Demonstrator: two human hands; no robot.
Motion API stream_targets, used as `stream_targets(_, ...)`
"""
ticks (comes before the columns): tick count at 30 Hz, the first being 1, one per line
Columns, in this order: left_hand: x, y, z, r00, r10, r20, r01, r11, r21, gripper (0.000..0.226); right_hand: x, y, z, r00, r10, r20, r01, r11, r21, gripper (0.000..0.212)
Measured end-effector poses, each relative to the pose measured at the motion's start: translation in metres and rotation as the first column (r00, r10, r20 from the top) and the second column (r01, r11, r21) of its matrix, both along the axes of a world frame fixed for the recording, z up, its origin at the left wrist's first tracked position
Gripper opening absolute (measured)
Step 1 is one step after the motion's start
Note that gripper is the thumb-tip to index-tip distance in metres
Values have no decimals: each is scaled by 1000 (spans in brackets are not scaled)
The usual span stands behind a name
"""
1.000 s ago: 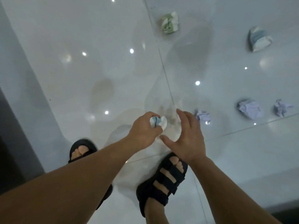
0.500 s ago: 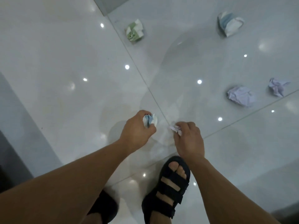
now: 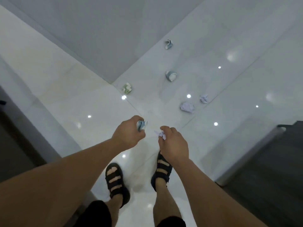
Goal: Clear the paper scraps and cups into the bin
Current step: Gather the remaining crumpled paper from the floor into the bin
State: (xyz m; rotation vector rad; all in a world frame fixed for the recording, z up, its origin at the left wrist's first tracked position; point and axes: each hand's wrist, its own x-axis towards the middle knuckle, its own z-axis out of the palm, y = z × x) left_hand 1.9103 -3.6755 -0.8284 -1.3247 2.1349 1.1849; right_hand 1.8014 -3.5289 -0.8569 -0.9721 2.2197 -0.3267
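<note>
My left hand grips a crushed blue-and-white paper cup. My right hand pinches a small pale lilac paper scrap. Both hands hang above the glossy white tile floor, in front of my sandalled feet. On the floor ahead lie a crumpled lilac paper ball, a smaller lilac scrap, a crushed green-and-white cup, and two crushed blue-and-white cups. No bin is in view.
A grey wall meets the floor along a diagonal line at the upper left. A dark piece of furniture stands at the right, another dark edge at the left. My black sandals stand on the tiles.
My right hand closed on the lilac scrap on the floor and lifted it. I rose from a crouch, so the floor and remaining litter look farther away. My left hand kept its cup.
</note>
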Motion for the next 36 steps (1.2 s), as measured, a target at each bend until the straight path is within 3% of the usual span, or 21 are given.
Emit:
stream_targets(9,-18,28,209,944,-290,-157,272,953,-131,36,13,49,216,961,-230,-155,233,973,1,36)
stream_targets(17,30,98,348,803,-554,-222,536,833,-139,34,127,178,340,828,-526,-195,540,841,24,37)
stream_targets(22,39,192,412,614,-753,-238,742,653,-152,21,189,274,391,646,-735,-203,748,664,-23,33)
stream_targets(28,50,361,455,374,-894,-245,874,428,-228,36,238,411,433,469,-863,-189,860,495,-126,31)
stream_targets(36,89,614,469,5,-977,-213,966,60,-252,40,338,627,464,134,-966,-222,972,172,-159,27)
